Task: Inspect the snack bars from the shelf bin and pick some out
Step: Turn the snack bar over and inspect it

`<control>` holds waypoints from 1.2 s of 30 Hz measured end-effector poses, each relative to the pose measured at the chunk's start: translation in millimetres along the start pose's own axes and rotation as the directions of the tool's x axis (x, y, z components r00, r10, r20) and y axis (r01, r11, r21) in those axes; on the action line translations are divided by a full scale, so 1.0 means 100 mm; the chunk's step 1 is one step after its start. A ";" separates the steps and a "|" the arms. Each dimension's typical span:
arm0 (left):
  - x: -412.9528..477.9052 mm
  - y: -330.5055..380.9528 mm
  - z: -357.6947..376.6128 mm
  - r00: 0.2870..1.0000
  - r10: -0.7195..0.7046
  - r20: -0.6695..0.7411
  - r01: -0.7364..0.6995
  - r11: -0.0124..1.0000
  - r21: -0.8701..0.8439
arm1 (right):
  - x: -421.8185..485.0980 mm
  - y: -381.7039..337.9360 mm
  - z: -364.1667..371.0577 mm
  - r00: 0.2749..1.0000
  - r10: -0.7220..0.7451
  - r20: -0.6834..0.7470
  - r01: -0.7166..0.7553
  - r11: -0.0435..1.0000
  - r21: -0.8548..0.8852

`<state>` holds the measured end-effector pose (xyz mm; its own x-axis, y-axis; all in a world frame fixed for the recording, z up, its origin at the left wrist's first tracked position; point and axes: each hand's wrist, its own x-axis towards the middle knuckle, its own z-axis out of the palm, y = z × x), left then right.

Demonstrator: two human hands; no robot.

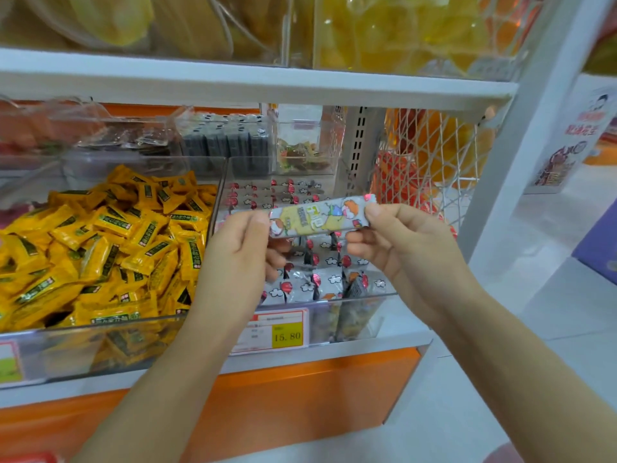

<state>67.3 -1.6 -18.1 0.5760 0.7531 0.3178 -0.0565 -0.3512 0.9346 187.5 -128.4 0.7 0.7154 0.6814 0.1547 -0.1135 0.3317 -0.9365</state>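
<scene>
A long snack bar [319, 215] in a white wrapper with yellow and cartoon print is held level between both hands, above a clear shelf bin [360, 297]. My left hand [238, 250] pinches its left end and my right hand [394, 242] pinches its right end. Under it the bin holds several more bars [320, 282] in white wrappers with red spots. My hands hide part of the bin's middle.
A neighbouring clear bin to the left is heaped with yellow wrapped snacks [110, 242]. A price tag [278, 330] reading 15.80 hangs on the bin front. Smaller clear boxes [230, 142] stand behind. A white net bag of orange packs [430, 158] hangs at right by the shelf post [521, 128].
</scene>
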 end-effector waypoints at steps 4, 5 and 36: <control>0.01 -0.01 0.01 0.996 -0.071 -0.057 0.066 0.994 -0.087 | 0.00 0.00 0.00 0.992 0.045 0.122 -0.062 0.989 0.134; 0.02 0.00 0.01 0.994 -0.088 -0.062 0.081 0.990 -0.116 | 0.00 0.00 0.00 0.990 0.055 0.133 -0.075 0.986 0.151; 0.00 0.05 -0.11 0.994 0.077 0.072 -0.073 0.996 -0.050 | 0.01 0.04 -0.02 0.993 -0.114 0.008 0.112 0.958 -0.265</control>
<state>57.9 2.6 -12.0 0.6273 0.6818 0.3763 -0.1392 -0.3772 0.9156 189.4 -127.5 -3.5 0.7179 0.6446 0.2629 0.1540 0.2213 -0.9630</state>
